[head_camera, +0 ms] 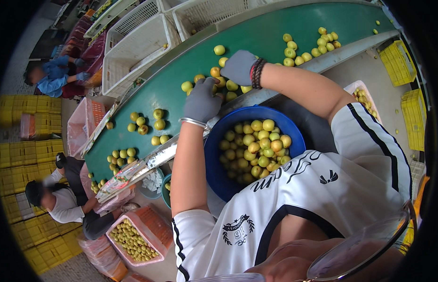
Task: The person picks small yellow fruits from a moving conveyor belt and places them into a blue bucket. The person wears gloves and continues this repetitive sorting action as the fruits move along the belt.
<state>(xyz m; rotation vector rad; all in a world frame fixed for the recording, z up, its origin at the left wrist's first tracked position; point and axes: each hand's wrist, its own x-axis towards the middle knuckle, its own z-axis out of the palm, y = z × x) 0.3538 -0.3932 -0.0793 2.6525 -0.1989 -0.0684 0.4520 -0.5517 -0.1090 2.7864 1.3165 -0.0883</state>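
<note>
Both hands wear grey gloves over a green conveyor belt (169, 105). My left hand (204, 99), with a silver bangle at its wrist, is among round yellow-green fruits (231, 85) near the belt's metal edge; its fingertips are by a brownish fruit, and whether it grips one is unclear. Just right of it, my right hand (239, 67), with a braided bracelet, reaches down beside the same cluster, its fingertips partly hidden. Against my lap stands a blue round basin (298, 131) holding many such fruits. More fruits lie in loose groups along the belt.
White plastic crates (134, 56) line the belt's far side. A metal rim (310, 67) runs along the near side. At lower left stands a lined orange crate (159, 229) of fruits. Two people sit at the left, and stacked yellow crates (28, 158) are behind them.
</note>
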